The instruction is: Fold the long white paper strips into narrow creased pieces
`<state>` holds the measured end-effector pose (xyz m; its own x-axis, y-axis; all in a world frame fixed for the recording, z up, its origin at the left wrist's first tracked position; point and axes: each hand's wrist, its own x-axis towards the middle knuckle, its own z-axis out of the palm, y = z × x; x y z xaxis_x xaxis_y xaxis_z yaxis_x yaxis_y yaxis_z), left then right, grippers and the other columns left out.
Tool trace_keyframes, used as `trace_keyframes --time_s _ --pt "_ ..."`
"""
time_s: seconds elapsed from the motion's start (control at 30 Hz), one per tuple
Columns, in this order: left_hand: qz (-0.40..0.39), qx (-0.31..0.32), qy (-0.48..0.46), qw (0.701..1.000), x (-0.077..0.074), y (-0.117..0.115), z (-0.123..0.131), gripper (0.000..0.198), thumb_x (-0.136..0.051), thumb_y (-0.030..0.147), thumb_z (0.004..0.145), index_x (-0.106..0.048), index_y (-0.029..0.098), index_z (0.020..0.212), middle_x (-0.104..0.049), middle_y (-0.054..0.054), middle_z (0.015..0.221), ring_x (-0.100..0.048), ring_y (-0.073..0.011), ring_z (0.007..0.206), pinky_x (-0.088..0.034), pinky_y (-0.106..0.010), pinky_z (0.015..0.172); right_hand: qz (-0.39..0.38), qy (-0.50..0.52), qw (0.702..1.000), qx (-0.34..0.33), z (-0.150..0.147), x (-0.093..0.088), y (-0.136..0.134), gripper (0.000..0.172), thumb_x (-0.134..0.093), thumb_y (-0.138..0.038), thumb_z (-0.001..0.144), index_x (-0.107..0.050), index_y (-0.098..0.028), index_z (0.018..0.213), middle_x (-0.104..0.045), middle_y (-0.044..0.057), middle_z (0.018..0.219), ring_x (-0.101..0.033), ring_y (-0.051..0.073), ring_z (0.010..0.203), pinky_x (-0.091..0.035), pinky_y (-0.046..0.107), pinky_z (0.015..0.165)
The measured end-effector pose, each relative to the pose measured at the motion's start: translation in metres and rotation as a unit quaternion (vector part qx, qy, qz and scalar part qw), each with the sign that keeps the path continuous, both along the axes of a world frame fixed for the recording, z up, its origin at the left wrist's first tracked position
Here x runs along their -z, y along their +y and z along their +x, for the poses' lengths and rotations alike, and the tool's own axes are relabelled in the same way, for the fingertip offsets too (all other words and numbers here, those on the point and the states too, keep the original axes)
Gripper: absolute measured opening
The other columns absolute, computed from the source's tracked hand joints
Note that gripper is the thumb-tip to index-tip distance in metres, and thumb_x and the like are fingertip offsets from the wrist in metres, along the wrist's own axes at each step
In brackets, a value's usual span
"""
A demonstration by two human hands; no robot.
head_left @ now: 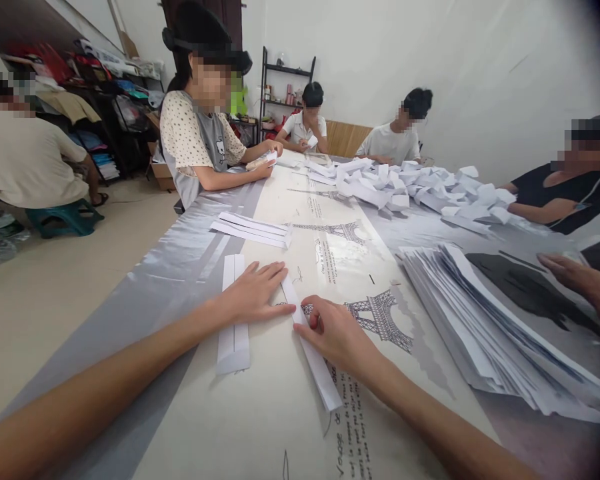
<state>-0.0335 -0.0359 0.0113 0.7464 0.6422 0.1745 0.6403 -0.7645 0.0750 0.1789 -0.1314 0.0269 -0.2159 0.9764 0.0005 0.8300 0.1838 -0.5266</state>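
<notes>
Pressing flat, the left hand [253,292] lies open on a folded strip [313,353] on the table [260,427], while the right hand [333,330] pinches that strip's edge. A second strip [233,320] lies just left. The tablecloth shows Eiffel Tower prints. A paper stack [485,327] sits right, folded pieces [410,187] farther back. Other people sit around; shelves line the white-walled room.
</notes>
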Motion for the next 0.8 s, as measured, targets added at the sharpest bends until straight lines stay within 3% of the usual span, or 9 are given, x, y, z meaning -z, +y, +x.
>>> trace_keyframes --time_s 0.17,0.3,0.4,0.5,0.67,0.73,0.8 --pt "0.032 -0.017 0.015 0.999 0.0 -0.004 0.004 0.083 -0.027 0.075 0.098 -0.042 0.013 0.151 -0.049 -0.018 0.152 -0.047 -0.0321 0.139 -0.029 -0.047 0.114 -0.007 -0.008 1.0 0.016 0.001 0.001 -0.002 0.012 -0.059 -0.027 0.089 -0.055 -0.023 0.099 -0.06 -0.001 0.076 -0.054 0.02 0.072 -0.037 0.03 0.059" --pt "0.087 -0.064 0.012 0.994 -0.016 0.0 -0.001 0.069 -0.025 0.06 0.105 -0.038 0.013 0.153 -0.049 -0.019 0.152 -0.053 -0.0317 0.133 -0.039 -0.044 0.107 -0.01 0.019 1.0 0.016 0.005 0.003 0.003 0.007 -0.056 -0.024 0.087 -0.049 -0.023 0.086 -0.054 -0.003 0.07 -0.051 0.017 0.067 -0.037 0.029 0.058" --pt "0.133 -0.169 0.079 0.973 -0.038 0.005 -0.009 0.045 -0.029 0.031 0.106 -0.063 0.007 0.124 -0.065 -0.023 0.125 -0.065 -0.0352 0.113 -0.047 -0.044 0.09 0.006 0.038 0.999 0.005 0.008 0.0 0.006 0.014 -0.055 -0.022 0.086 -0.043 -0.023 0.078 -0.055 -0.002 0.074 -0.05 0.016 0.065 -0.036 0.029 0.057" --pt "0.063 -0.216 0.161 0.961 -0.05 0.006 -0.014 0.034 -0.036 0.007 0.095 -0.07 0.009 0.092 -0.07 -0.018 0.089 -0.07 -0.0306 0.083 -0.048 -0.037 0.07 0.01 0.067 0.998 0.009 0.011 -0.006 0.007 0.012 -0.054 -0.024 0.088 -0.047 -0.023 0.079 -0.059 0.0 0.08 -0.052 0.016 0.065 -0.039 0.03 0.058" --pt "0.024 -0.171 0.131 0.976 -0.032 0.003 -0.009 0.031 -0.042 0.005 0.091 -0.068 0.013 0.077 -0.064 -0.014 0.072 -0.066 -0.0272 0.07 -0.046 -0.037 0.064 -0.028 0.216 0.975 0.042 0.018 -0.016 0.011 0.016 -0.061 -0.036 0.088 -0.052 -0.023 0.085 -0.062 0.0 0.079 -0.06 0.017 0.065 -0.044 0.029 0.056" --pt "0.03 -0.153 0.102 0.983 -0.025 0.0 -0.005 0.033 -0.038 0.009 0.095 -0.066 0.015 0.078 -0.063 -0.012 0.071 -0.064 -0.0272 0.07 -0.046 -0.037 0.062 -0.05 0.276 0.958 0.054 0.02 -0.014 0.015 0.022 -0.065 -0.037 0.085 -0.055 -0.024 0.101 -0.064 0.001 0.085 -0.064 0.017 0.067 -0.046 0.028 0.054" --pt "0.033 -0.141 0.077 0.986 -0.021 -0.004 0.001 0.033 -0.036 0.012 0.097 -0.065 0.016 0.081 -0.063 -0.012 0.073 -0.063 -0.0289 0.077 -0.048 -0.037 0.063 -0.063 0.298 0.95 0.061 0.021 -0.007 0.019 0.042 -0.066 -0.035 0.084 -0.053 -0.026 0.123 -0.064 0.0 0.092 -0.065 0.017 0.067 -0.046 0.027 0.052"
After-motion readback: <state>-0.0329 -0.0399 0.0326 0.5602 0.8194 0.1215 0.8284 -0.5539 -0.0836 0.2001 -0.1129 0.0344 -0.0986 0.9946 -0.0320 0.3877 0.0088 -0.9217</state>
